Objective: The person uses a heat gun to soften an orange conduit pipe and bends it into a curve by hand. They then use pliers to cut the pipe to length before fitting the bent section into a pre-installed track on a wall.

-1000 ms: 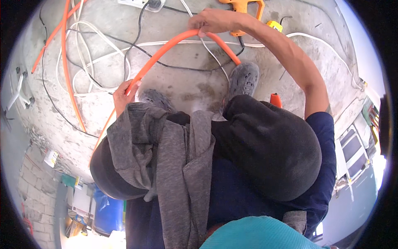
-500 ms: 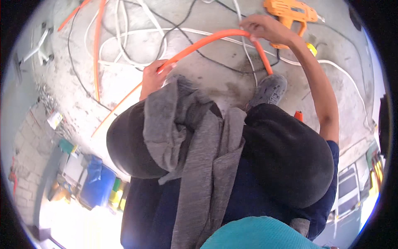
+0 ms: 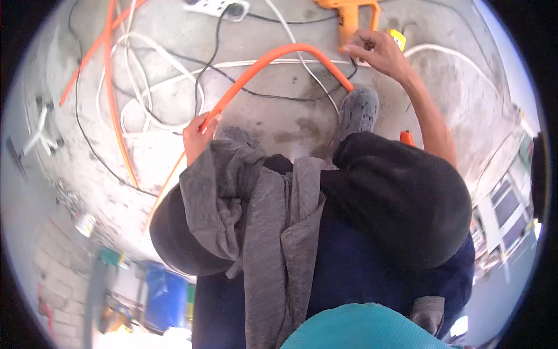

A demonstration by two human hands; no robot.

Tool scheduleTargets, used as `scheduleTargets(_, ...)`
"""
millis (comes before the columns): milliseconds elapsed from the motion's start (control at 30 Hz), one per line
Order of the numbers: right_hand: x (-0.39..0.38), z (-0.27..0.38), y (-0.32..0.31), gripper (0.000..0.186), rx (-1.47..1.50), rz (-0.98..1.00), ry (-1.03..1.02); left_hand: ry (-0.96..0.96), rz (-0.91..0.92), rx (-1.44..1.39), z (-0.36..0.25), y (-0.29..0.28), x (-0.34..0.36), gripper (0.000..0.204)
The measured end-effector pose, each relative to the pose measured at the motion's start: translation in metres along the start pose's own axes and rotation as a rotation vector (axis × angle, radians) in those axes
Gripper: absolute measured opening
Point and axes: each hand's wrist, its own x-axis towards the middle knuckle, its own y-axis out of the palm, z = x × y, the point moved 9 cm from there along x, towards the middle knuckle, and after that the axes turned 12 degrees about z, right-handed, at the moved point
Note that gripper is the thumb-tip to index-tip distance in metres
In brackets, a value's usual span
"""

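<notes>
On the concrete floor point(image 3: 279, 125): orange conduit point(image 3: 273, 58) arches between hands. Left hand point(image 3: 197, 136) fingers wrapped around it; right hand point(image 3: 381, 52) pinches its far end. White cables point(image 3: 151, 81), black wire point(image 3: 261, 96), orange drill point(image 3: 351, 14) and power strip point(image 3: 215, 7) lie around; grey shoe point(image 3: 357, 110) beneath.

Orange conduit point(image 3: 273, 58), orange drill point(image 3: 349, 14), white cables point(image 3: 157, 64); grey shoe point(image 3: 357, 113), grey concrete floor point(image 3: 273, 122), blue bin point(image 3: 165, 296)

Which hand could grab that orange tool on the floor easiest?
Probably the right hand. It is stretched out at the far end of the orange tube, right beside the orange tool. The left hand is closed around the tube nearer the knee, farther from the tool.
</notes>
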Motion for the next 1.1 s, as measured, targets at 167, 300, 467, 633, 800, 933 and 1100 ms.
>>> scheduleTargets(167, -0.041, -0.035, 0.003, 0.026, -0.042, -0.02, 0.145, 0.035, 0.03, 0.03, 0.017, 0.019, 0.014, 0.042)
scheduleTargets(300, -0.035, -0.026, 0.009, 0.025, -0.002, -0.061, -0.012, 0.003, 0.054, -0.048, 0.051, 0.017, 0.019, 0.046)
scheduleTargets(467, 0.021, -0.003, 0.028, 0.029, 0.026, 0.044, -0.161, 0.021, 0.076, -0.122, 0.056, 0.019, 0.023, 0.038)
scheduleTargets(633, 0.068, 0.012, 0.055, 0.033, -0.034, 0.322, -0.152, 0.128, 0.071, -0.109, 0.038, 0.019, 0.022, 0.032)
scheduleTargets(800, 0.084, 0.013, 0.073, 0.034, 0.02, 0.49, -0.181, 0.132, 0.021, -0.141, 0.027, 0.015, 0.014, 0.031)
scheduleTargets(933, 0.089, 0.01, 0.076, 0.033, 0.03, 0.526, -0.172, 0.149, 0.013, -0.174, 0.025, 0.014, 0.013, 0.03)
scheduleTargets(1100, 0.091, 0.004, 0.079, 0.033, -0.018, 0.543, -0.177, 0.228, -0.041, -0.112, 0.015, 0.016, 0.009, 0.03)
